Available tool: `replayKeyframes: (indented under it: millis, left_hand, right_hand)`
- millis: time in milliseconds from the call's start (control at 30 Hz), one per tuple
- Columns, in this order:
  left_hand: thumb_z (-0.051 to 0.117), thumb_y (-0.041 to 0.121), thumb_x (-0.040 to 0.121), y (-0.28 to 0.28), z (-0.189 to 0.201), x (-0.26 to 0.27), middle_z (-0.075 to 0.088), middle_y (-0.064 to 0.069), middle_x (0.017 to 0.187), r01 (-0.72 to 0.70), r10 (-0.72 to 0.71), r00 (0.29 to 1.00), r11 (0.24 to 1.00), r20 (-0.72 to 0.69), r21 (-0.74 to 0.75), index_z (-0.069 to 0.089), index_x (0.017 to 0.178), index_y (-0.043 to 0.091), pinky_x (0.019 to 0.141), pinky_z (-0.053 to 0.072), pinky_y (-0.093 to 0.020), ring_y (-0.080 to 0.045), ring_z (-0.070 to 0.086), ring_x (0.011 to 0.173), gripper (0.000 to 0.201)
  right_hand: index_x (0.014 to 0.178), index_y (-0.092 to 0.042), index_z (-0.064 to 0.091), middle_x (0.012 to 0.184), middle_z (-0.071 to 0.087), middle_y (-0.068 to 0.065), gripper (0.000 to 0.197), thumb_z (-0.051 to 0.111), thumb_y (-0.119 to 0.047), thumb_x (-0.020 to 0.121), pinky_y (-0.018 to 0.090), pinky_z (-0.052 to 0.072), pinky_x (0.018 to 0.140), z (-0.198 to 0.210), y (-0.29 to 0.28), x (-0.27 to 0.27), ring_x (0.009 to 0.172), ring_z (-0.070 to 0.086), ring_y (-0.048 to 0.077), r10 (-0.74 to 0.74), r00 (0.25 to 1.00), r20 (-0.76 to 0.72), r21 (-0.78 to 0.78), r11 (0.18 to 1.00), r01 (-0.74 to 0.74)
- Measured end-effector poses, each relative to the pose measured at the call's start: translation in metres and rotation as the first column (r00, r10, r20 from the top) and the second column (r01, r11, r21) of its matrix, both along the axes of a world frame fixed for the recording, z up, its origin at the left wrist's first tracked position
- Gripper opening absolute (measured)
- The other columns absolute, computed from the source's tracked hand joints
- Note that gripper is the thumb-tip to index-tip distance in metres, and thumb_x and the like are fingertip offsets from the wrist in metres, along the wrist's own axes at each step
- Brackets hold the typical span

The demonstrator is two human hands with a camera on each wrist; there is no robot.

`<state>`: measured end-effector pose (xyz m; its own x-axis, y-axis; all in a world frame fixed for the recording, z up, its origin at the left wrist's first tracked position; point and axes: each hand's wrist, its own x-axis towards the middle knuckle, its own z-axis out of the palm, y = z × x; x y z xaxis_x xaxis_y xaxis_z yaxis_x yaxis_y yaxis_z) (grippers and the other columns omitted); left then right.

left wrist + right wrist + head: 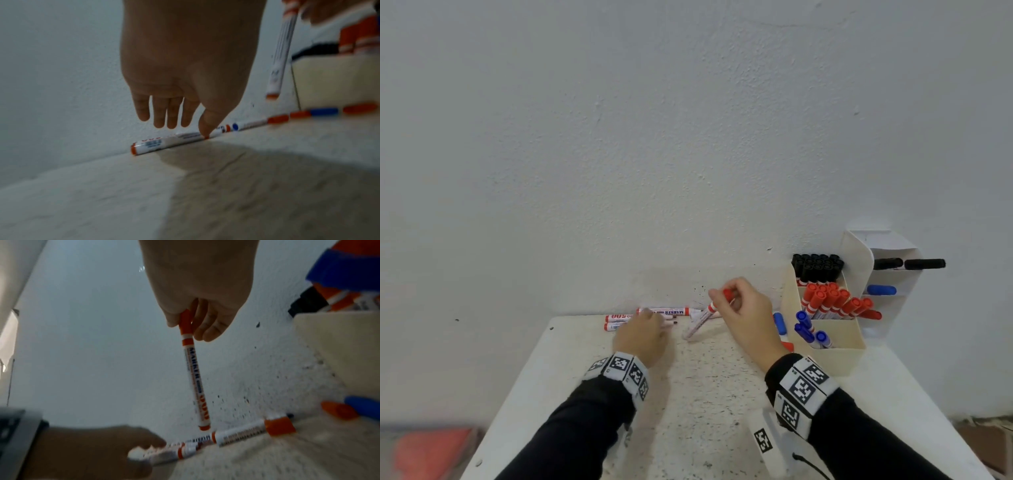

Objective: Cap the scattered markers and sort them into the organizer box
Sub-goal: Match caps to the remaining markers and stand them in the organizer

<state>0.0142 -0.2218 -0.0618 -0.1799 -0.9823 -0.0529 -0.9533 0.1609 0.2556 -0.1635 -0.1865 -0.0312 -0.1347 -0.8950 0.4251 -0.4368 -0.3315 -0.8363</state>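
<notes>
The right hand (743, 310) pinches a capped red-and-white marker (195, 382) by its cap, ready for boxing, while the open left hand (645, 334) reaches for scattered markers.

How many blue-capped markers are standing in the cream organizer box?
3. All stand in the nearest compartment of the organizer box: a rear-left marker, a middle marker just in front, a front-right marker. More may hide below.

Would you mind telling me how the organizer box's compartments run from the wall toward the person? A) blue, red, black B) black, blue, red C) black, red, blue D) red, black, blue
C: in the head view the organizer box holds black markers nearest the wall, red markers in the middle, blue markers nearest the person.
</notes>
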Motion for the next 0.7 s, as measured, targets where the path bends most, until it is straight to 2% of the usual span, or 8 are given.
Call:
replayKeyframes:
  millis: [33,100,233,333,433,567,633,700]
  left_hand:
    - [0.035,0.022,0.097,-0.003,-0.007,0.008,0.041,-0.006,0.141,-0.049,0.049,0.986,0.999,0.158,-0.004,0.041,0.134,0.014,0.106,0.036,-0.036,-0.022,0.043,0.127,0.038]
    - [0.033,0.018,0.096,-0.006,-0.016,0.018,0.033,-0.002,0.148,-0.072,0.074,0.957,0.997,0.281,-0.016,0.030,0.142,0.016,0.113,0.027,-0.037,-0.020,0.033,0.136,0.046]
    - [0.029,0.018,0.097,-0.011,-0.021,0.022,0.037,0.000,0.144,-0.029,0.056,0.937,0.996,0.344,-0.083,0.031,0.141,0.019,0.111,0.027,-0.036,-0.019,0.035,0.134,0.043]
    - [0.031,0.015,0.097,-0.010,-0.022,0.018,0.036,-0.003,0.141,-0.024,0.070,0.922,0.992,0.381,-0.124,0.033,0.139,0.017,0.108,0.031,-0.035,-0.021,0.036,0.132,0.042]
    - [0.033,0.014,0.097,-0.009,-0.021,0.014,0.037,-0.003,0.141,-0.033,0.081,0.922,0.991,0.378,-0.132,0.033,0.138,0.017,0.107,0.033,-0.034,-0.020,0.037,0.131,0.040]
    - [0.037,0.012,0.096,-0.008,-0.020,0.015,0.044,0.001,0.137,-0.021,0.059,0.944,0.993,0.324,-0.119,0.036,0.133,0.019,0.106,0.036,-0.034,-0.018,0.041,0.129,0.038]
    - [0.040,0.012,0.095,-0.008,-0.020,0.016,0.045,0.001,0.135,-0.013,0.045,0.949,0.994,0.313,-0.106,0.038,0.132,0.021,0.104,0.037,-0.033,-0.018,0.041,0.127,0.037]
    - [0.041,0.012,0.095,-0.006,-0.020,0.015,0.044,-0.001,0.134,-0.005,0.032,0.946,0.996,0.323,-0.086,0.041,0.130,0.021,0.102,0.039,-0.032,-0.019,0.041,0.126,0.036]
  right_hand:
    - [0.082,-0.026,0.054,0.073,0.059,-0.007,0.010,0.064,-0.025,0.086,0.013,0.045,0.057,0.006,0.001,-0.002,0.063,0.057,0.002,-0.018,1.000,0.024,-0.032,0.999,0.018]
    - [0.089,-0.025,0.055,0.081,0.061,-0.005,0.011,0.065,-0.022,0.085,0.017,0.051,0.061,0.018,0.003,-0.007,0.069,0.061,0.007,-0.053,0.997,0.052,-0.086,0.995,0.057]
    - [0.103,-0.010,0.061,0.090,0.064,0.003,0.014,0.058,-0.012,0.090,0.009,0.047,0.067,0.040,0.008,-0.026,0.075,0.061,0.008,-0.192,0.981,-0.042,-0.250,0.952,0.175]
    - [0.109,-0.005,0.061,0.091,0.062,0.002,0.019,0.052,-0.006,0.092,0.003,0.045,0.070,0.060,0.016,-0.047,0.070,0.059,-0.002,-0.282,0.958,-0.063,-0.349,0.905,0.243]
    - [0.108,-0.006,0.061,0.091,0.062,0.000,0.019,0.050,-0.006,0.093,0.009,0.046,0.072,0.076,0.020,-0.075,0.072,0.058,0.003,-0.430,0.899,-0.084,-0.438,0.826,0.354]
    - [0.107,-0.002,0.062,0.099,0.057,0.004,0.020,0.048,-0.004,0.093,-0.002,0.034,0.076,0.074,0.019,-0.104,0.087,0.052,0.011,-0.475,0.857,-0.199,-0.346,0.852,0.392]
    - [0.105,-0.003,0.063,0.100,0.057,0.007,0.019,0.050,-0.004,0.092,-0.008,0.031,0.073,0.065,0.017,-0.111,0.084,0.051,0.010,-0.444,0.850,-0.283,-0.262,0.889,0.377]
    - [0.107,-0.005,0.062,0.098,0.058,0.008,0.019,0.051,-0.005,0.092,-0.008,0.033,0.068,0.057,0.015,-0.115,0.075,0.051,0.005,-0.395,0.877,-0.275,-0.166,0.918,0.361]
